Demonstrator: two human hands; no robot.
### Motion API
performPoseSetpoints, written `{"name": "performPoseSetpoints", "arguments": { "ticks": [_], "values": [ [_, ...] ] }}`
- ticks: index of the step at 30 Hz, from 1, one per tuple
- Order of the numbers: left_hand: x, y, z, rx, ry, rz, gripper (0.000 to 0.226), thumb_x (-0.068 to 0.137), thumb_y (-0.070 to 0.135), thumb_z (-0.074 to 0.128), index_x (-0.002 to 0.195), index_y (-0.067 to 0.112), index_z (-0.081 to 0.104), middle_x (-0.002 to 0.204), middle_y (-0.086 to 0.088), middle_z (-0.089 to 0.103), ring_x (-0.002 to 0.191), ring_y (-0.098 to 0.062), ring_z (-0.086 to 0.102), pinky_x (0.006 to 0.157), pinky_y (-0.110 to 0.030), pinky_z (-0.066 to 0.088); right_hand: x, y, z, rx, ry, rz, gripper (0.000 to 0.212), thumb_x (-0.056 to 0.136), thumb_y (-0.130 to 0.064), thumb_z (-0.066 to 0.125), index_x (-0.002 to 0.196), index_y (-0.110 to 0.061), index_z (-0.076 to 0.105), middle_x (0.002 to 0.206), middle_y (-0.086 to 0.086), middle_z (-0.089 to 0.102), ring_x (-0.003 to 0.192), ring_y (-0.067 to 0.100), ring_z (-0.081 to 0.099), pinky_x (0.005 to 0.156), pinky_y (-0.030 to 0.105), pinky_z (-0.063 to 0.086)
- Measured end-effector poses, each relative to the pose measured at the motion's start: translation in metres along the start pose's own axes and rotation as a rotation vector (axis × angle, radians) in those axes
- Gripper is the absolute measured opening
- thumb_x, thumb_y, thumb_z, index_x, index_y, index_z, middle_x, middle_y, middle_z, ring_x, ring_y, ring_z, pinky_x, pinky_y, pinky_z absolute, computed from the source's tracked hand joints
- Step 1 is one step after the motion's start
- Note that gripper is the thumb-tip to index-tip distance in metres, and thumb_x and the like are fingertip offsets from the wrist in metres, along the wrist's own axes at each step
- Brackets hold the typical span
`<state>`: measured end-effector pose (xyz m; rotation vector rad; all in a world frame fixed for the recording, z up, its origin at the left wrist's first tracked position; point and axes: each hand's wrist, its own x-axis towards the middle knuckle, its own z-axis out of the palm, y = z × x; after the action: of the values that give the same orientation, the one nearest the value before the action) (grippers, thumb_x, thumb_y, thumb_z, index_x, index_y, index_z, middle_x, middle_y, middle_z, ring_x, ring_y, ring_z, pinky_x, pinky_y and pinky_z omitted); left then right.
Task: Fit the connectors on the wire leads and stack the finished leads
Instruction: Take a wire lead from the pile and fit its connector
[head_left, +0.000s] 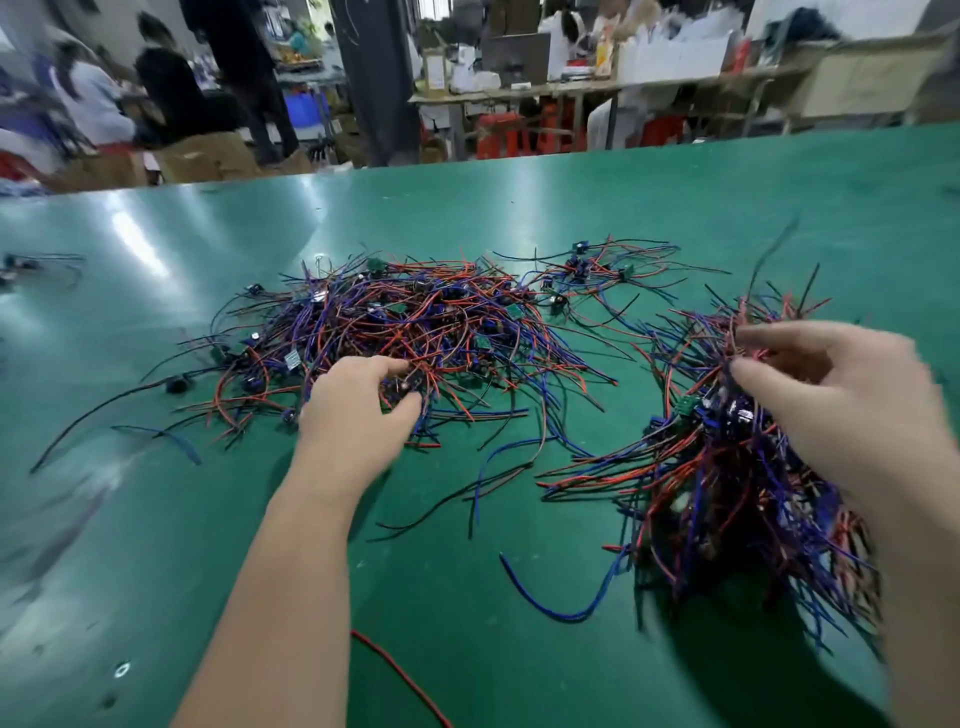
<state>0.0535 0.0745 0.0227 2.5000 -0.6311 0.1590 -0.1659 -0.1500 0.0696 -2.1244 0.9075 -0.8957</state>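
a green table (519, 208) fills the view. in its middle lies a loose pile of wire leads (415, 322), red, blue and black, tangled together, with small green boards and dark parts among them. the left hand (358, 410) reaches into the near edge of this pile, thumb and forefinger curled in and pinching a small dark board (402, 387) that is touching the heap; the other fingers are tucked under and hard to see.

on the right, the right hand (841, 405) is raised over the table with its fingers curled round the top of a thick bundle of leads (727, 493). the bundle hangs down from the grip, its wire ends fanning out toward the pile and toward the near edge. this side is blurred, so exactly how the fingers close is hard to tell.

a smaller cluster of leads (587, 270) sits beyond, between pile and bundle. a single blue wire (545, 603) lies near the bundle's foot, and a red wire (400, 675) runs off the bottom edge. behind the table stand blurred people (171, 88) and a cluttered workbench (571, 88).
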Motion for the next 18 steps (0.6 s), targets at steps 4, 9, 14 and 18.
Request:
{"name": "performPoseSetpoints", "arguments": {
  "ticks": [4, 9, 14, 18],
  "values": [
    [0.001, -0.005, 0.010, 0.218, -0.185, -0.142, 0.055, 0.084, 0.052, 0.060, 0.136, 0.039, 0.045, 0.147, 0.002, 0.038, 0.133, -0.027, 0.034, 0.109, -0.048, 0.024, 0.002, 0.002, 0.005, -0.347, -0.095, 0.074, 0.045, 0.081, -0.027, 0.073, 0.125, -0.029, 0.060, 0.142, 0.013, 0.040, 0.133, 0.032, 0.034, 0.109, 0.043, 0.027],
    [0.000, 0.002, 0.011, 0.254, -0.056, -0.166, 0.024, 0.081, 0.046, 0.059, 0.103, 0.038, 0.067, 0.100, 0.008, 0.065, 0.105, -0.021, 0.054, 0.107, -0.044, 0.020, -0.004, -0.002, 0.012, -0.300, -0.137, -0.036, 0.035, 0.084, -0.024, 0.070, 0.118, -0.027, 0.064, 0.132, 0.008, 0.046, 0.126, 0.021, 0.040, 0.103, 0.033, 0.030],
    [-0.003, 0.008, 0.016, 0.184, 0.036, -0.155, 0.018, 0.085, 0.037, 0.056, 0.076, 0.030, 0.071, 0.062, 0.014, 0.054, 0.068, -0.012, 0.049, 0.089, -0.037, 0.023, -0.004, 0.000, 0.015, -0.246, -0.133, -0.069, 0.028, 0.087, -0.024, 0.065, 0.115, -0.024, 0.065, 0.122, 0.002, 0.050, 0.118, 0.018, 0.045, 0.095, 0.026, 0.028],
    [-0.005, 0.011, 0.018, 0.135, 0.077, -0.160, 0.033, 0.083, 0.063, 0.055, 0.074, 0.032, 0.064, 0.064, 0.011, 0.062, 0.071, -0.013, 0.055, 0.089, -0.038, 0.025, -0.007, -0.003, 0.019, -0.188, -0.151, -0.089, 0.023, 0.087, -0.025, 0.064, 0.110, -0.026, 0.067, 0.109, -0.005, 0.049, 0.104, 0.013, 0.048, 0.089, 0.026, 0.033]
  ]
}}
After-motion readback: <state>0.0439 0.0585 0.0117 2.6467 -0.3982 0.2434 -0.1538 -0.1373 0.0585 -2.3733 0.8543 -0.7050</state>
